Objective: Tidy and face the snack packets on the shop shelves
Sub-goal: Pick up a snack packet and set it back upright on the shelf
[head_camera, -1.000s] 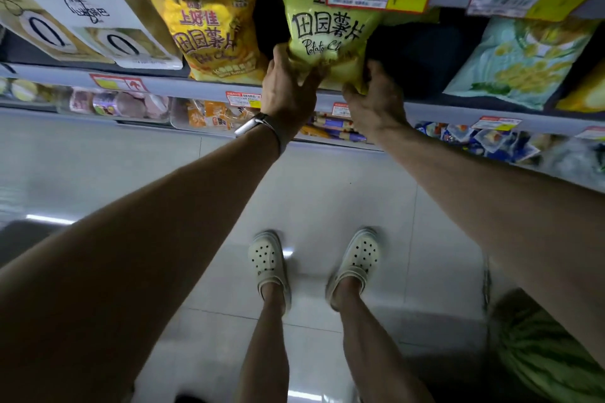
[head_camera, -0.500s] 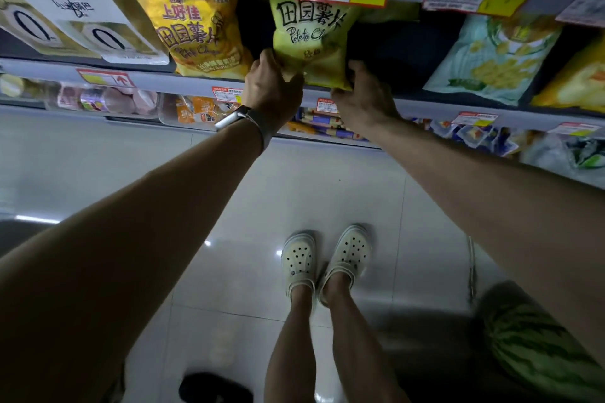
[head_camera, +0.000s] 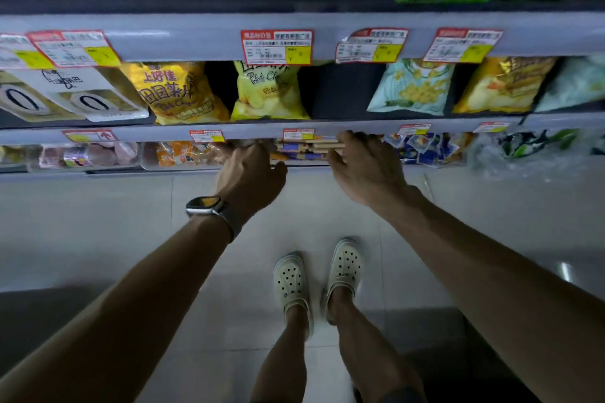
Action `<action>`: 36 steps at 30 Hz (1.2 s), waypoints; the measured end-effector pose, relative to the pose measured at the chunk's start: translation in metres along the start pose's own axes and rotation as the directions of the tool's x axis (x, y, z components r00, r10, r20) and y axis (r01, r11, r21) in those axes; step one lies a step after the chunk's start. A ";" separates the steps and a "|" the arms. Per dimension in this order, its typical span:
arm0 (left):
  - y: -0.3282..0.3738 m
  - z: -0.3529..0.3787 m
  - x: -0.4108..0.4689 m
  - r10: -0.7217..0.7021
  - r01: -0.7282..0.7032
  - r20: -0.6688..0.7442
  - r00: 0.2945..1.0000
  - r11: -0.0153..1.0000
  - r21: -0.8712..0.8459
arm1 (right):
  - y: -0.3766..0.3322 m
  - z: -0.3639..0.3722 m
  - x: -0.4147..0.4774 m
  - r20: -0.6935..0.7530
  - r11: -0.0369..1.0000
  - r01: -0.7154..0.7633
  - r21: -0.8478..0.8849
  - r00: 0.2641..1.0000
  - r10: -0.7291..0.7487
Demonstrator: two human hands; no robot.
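Head view, looking down along the shelving: I see the pale yellow potato chip packet (head_camera: 268,93) standing upright on the middle shelf (head_camera: 343,127). Its long axis is vertical, its printed front faces out toward me, and its top edge is tucked behind a red-and-yellow price label (head_camera: 276,47). Just to its left stands an orange-yellow chip packet (head_camera: 176,91), leaning slightly, also front-out. A dark gap lies to its right.

Both hands are off the packet and apart, below the middle shelf's front edge, in front of the lower shelf (head_camera: 65,170). The left hand (head_camera: 250,173), smartwatch (head_camera: 204,205) on its wrist, shows me its back. Its fingers are blurred, so I cannot tell if they grip anything. The right hand (head_camera: 368,167) holds nothing, with fingers loosely extended over a stack of stick-shaped packets (head_camera: 304,149). I cannot tell whether they touch.
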State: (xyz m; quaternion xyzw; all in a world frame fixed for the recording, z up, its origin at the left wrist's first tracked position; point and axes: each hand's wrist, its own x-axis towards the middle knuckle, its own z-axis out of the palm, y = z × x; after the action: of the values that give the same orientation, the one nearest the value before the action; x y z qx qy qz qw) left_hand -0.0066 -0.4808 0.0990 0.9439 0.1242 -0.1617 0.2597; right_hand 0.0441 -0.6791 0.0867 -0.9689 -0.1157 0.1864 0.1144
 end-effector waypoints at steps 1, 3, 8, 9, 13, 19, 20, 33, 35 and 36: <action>0.010 0.001 -0.004 0.029 -0.029 -0.011 1.000 0.999 0.022 | 0.007 -0.003 -0.007 -0.038 1.000 0.022 -0.016 0.999 -0.023; 0.033 0.004 -0.012 0.065 -0.065 0.000 0.998 0.997 0.035 | 0.024 -0.009 -0.022 -0.104 0.999 0.047 -0.020 0.993 -0.049; 0.099 0.026 -0.025 0.116 -0.116 0.013 0.993 0.993 0.033 | 0.080 -0.026 -0.054 -0.167 1.000 0.002 -0.019 0.986 -0.005; 0.112 0.031 -0.027 0.128 -0.128 0.014 0.992 0.991 0.031 | 0.093 -0.032 -0.060 -0.178 1.000 -0.022 0.003 0.984 0.022; 0.165 0.057 -0.031 0.157 -0.158 0.033 0.987 0.987 0.014 | 0.153 -0.053 -0.088 -0.226 0.991 -0.112 0.075 0.966 0.127; 0.254 0.107 -0.026 0.247 -0.252 0.069 0.967 0.964 0.085 | 0.252 -0.073 -0.115 -0.277 0.969 -0.226 0.095 0.929 0.244; 0.266 0.116 -0.021 0.259 -0.267 0.081 0.962 0.959 0.099 | 0.267 -0.075 -0.115 -0.265 0.966 -0.241 0.093 0.929 0.257; 0.349 0.208 0.095 0.073 -0.074 -0.007 0.997 0.985 -0.154 | 0.414 -0.101 -0.029 -0.200 0.873 -0.323 0.366 0.889 0.412; 0.351 0.214 0.117 0.011 -0.020 -0.044 0.999 0.976 -0.215 | 0.429 -0.097 -0.007 -0.182 0.781 -0.327 0.531 0.857 0.482; 0.353 0.216 0.127 -0.025 0.013 -0.047 0.999 0.968 -0.250 | 0.434 -0.097 0.002 -0.177 0.730 -0.318 0.605 0.840 0.513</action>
State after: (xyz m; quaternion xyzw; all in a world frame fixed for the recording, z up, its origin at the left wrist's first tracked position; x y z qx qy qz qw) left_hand 0.1706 -0.8703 0.0356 0.9063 0.1589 -0.1235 0.3716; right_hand 0.1624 -1.1069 0.0587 -0.9109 0.1872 0.0666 0.3616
